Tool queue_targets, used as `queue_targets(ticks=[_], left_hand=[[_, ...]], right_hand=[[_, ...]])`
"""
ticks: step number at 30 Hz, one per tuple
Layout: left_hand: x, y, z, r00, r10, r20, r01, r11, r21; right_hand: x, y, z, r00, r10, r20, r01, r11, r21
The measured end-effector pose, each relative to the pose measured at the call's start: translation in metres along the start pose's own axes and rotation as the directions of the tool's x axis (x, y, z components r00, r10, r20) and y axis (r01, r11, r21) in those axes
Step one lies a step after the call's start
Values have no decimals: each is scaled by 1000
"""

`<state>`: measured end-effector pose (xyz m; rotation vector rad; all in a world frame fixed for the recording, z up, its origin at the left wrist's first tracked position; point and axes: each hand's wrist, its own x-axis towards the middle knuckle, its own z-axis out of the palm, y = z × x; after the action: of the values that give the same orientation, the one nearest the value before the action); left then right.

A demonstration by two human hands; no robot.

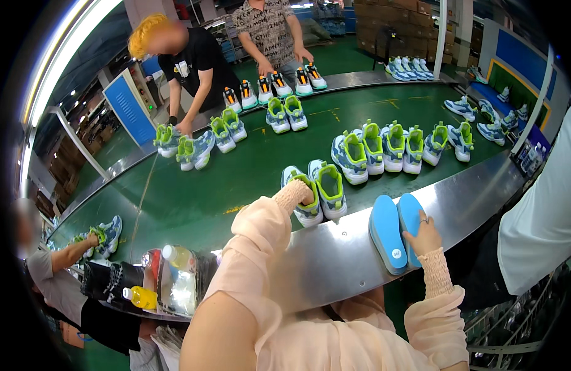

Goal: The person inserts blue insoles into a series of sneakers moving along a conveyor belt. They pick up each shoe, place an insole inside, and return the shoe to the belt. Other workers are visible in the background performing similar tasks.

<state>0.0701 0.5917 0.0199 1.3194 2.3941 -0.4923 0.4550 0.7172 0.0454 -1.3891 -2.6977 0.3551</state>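
- Left hand (pixel 305 193): mostly hidden, pushed down into the opening of a blue-and-white sneaker with lime lining (pixel 304 199). Only the knit cuff and wrist show, so I cannot tell how far the fingers are spread.
- Right hand (pixel 425 234): fingers loosely closed on the near edge of the right one of two blue insoles (pixel 396 230), a ring on one finger. The thumb side is not clear.
- Hands are well apart, one on each item.
- The sneaker sits at the near edge of the green belt (pixel 236 179), touching a matching second sneaker (pixel 330 188) just beside it.
- The insoles lie side by side, touching, on the steel rim (pixel 335 253) that borders the belt on the near side.
- Surface: a long curved conveyor with a green top, steel rims along both edges, and pairs of similar sneakers spaced over it.
- A row of lime-lined pairs (pixel 393 147) stands toward the right end.
- Room: factory hall. Two people (pixel 230 55) stand at the far rim handling shoes. Another person (pixel 56 272) is at the left end, and one in white at the right.
- Bottles (pixel 168 278) sit at the near left rim.
- Sneaker's long axis runs across the belt, heel toward the near rim and toe away.
- Insoles' long axes run near to far, tilted slightly left.
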Motion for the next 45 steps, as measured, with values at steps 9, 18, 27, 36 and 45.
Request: queue_targets(ticks=[9, 18, 27, 36, 45], left_hand=[[10, -24, -10, 999, -49, 11, 48, 993, 106], [-33, -25, 8, 546, -218, -809, -57, 954, -295], [7, -35, -3, 674, -242, -698, 122, 968, -218], [59, -15, -19, 702, -277, -656, 96, 950, -298], [28, -37, 0, 658, -210, -723, 140, 978, -157]], right_hand=[[2, 0, -22, 992, 52, 118, -34, 989, -147], [34, -15, -59, 971, -240, -8, 227, 909, 350], [134, -200, -77, 700, -62, 712, -197, 941, 276], [213, -205, 119, 761, -634, 135, 641, 707, -299], [209, -241, 154, 892, -270, 362, 287, 958, 7]])
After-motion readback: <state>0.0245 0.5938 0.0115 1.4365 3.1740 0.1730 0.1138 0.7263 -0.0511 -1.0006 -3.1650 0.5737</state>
